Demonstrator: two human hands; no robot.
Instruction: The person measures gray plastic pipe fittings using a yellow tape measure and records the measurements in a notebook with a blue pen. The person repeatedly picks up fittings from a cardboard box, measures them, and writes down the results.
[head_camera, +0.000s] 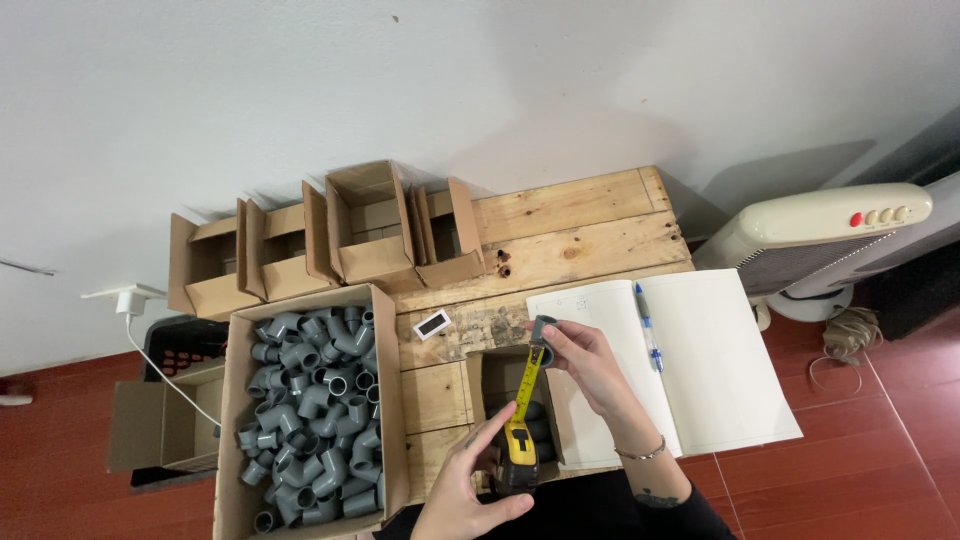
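Note:
My left hand (468, 488) grips a yellow and black tape measure (518, 448) near the table's front edge. Its yellow tape (530, 382) runs up to a grey plastic pipe fitting (543, 332), which my right hand (590, 365) pinches between thumb and fingers. Both hands hover over a small open cardboard box (495, 372) that holds a few grey fittings. To the left stands a large cardboard box (237, 400) filled with several grey elbow fittings (315, 410).
An open notebook (700, 370) with a blue pen (647, 330) lies on the wooden table (570, 230) at right. Several empty cardboard boxes (365, 225) line the back. A small white label (432, 324) lies mid-table. A white fan (820, 235) stands at right, a plug (125, 298) at left.

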